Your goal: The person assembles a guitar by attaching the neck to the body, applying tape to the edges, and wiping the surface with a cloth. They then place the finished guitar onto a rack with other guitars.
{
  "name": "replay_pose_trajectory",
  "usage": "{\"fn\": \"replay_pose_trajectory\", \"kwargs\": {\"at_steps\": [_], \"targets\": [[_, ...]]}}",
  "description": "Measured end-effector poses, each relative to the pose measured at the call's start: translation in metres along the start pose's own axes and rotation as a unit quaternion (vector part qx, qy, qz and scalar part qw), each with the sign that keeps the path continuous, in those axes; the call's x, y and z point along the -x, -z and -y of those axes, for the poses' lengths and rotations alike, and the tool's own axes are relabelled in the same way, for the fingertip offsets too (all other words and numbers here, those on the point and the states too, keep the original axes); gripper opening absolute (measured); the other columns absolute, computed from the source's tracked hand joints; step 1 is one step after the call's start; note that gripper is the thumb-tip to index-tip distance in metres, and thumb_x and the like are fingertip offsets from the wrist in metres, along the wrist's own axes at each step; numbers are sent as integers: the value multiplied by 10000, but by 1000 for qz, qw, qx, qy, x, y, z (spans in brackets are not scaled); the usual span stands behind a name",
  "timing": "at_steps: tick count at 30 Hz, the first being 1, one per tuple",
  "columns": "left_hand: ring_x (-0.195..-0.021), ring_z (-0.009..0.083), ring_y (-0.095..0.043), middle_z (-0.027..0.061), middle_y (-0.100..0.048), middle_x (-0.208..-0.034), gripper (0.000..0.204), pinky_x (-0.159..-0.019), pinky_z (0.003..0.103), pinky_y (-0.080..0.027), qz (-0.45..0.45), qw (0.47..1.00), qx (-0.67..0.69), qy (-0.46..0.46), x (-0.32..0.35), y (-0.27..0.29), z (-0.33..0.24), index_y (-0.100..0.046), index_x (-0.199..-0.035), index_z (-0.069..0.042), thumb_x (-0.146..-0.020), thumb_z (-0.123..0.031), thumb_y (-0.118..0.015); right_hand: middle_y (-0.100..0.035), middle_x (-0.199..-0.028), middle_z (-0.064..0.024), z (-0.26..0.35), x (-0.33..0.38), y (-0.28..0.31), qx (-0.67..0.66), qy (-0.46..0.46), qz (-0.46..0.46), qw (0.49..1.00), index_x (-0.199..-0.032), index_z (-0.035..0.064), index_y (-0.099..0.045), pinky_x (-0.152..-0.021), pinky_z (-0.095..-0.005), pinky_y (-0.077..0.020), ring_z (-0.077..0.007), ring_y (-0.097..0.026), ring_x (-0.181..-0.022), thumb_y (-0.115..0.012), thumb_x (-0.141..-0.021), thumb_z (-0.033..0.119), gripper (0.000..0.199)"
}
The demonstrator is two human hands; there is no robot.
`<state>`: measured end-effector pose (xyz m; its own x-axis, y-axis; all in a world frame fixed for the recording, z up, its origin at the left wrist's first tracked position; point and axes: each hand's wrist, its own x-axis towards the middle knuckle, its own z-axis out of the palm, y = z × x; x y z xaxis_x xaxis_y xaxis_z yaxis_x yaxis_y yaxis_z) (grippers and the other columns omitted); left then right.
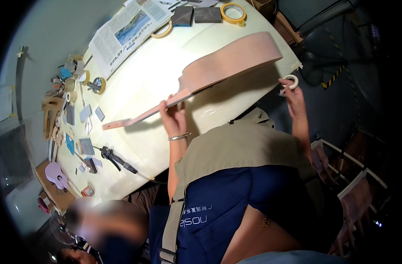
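The left hand (175, 118) had its fingers clamped round the neck (144, 113) of an unpainted, pinkish wooden guitar (232, 61), tilted on its side over the cream-white bench (141, 83). The right hand (294, 97) had its fingers closed on a small, white, ring-shaped tape roll (296, 82).

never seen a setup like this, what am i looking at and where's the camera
There's no machine here: a person works barehanded. The single picture comes from a wide fisheye camera on that person's head, looking down, so straight edges bend. The left hand holds a pinkish guitar by its neck; the right hand holds a pale tape roll. On the pale table lie a newspaper, a black gun-shaped tool and a yellow tape roll, among other things.
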<state>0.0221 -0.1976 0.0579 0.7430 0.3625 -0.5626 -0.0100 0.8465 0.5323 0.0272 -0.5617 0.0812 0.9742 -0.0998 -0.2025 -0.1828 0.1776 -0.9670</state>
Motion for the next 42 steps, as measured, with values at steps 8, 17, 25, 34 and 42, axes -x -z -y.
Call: {"fn": "replay_pose_trajectory", "kwargs": {"at_steps": [8, 17, 25, 34, 42], "targets": [[-885, 183, -599, 122, -617, -970, 429, -771, 265, -455, 164, 890, -340, 256, -1, -5, 18, -555, -1013, -12, -870, -415, -514, -467, -1154, -161, 27, 22, -120, -100, 87, 139, 981, -1181, -47, -420, -876, -331, -432, -251, -558, -1025, -531, -873, 71, 348], [-800, 145, -564, 70, -578, -874, 131, -778, 277, -463, 262, 925, -268, 62, 53, -42, 12, -564, -866, 9, -876, -119, -539, -434, -1169, -107, 39, 24, -178, -126, 73, 67, 987, -1137, -13, -395, -810, -310, -493, -223, -561, -953, -585, -727, -147, 471], [-778, 88, -464, 14, -458, -917, 98, -680, 211, -397, 257, 910, -305, -112, 72, -59, 15, -616, -842, -11, -763, -39, -668, -417, -1110, -100, 36, 30, -189, -124, 77, 44, 988, -1114, -12, -382, -796, -303, -513, -206, -563, -931, -585, -725, -157, 462], [-763, 65, -446, 1, -521, -909, 66, -682, 203, -369, 78, 939, -329, -66, 32, 44, -40, -612, -801, -32, -786, -84, -648, -438, -1274, -151, 34, -8, -99, 136, 261, -49, 954, -1316, -48, -329, -1007, -353, -331, -218, -441, -1169, -509, -879, 67, 486], [-651, 33, -487, -4, -602, -791, 151, -575, 155, -371, -17, 940, -342, 16, -20, 87, -97, -623, -887, 3, -805, -121, -652, -475, -1242, -150, 32, -85, -22, 43, 192, -99, 975, -1355, 20, -298, -910, -267, -392, -155, -502, -1063, -536, -870, 17, 540]]}}
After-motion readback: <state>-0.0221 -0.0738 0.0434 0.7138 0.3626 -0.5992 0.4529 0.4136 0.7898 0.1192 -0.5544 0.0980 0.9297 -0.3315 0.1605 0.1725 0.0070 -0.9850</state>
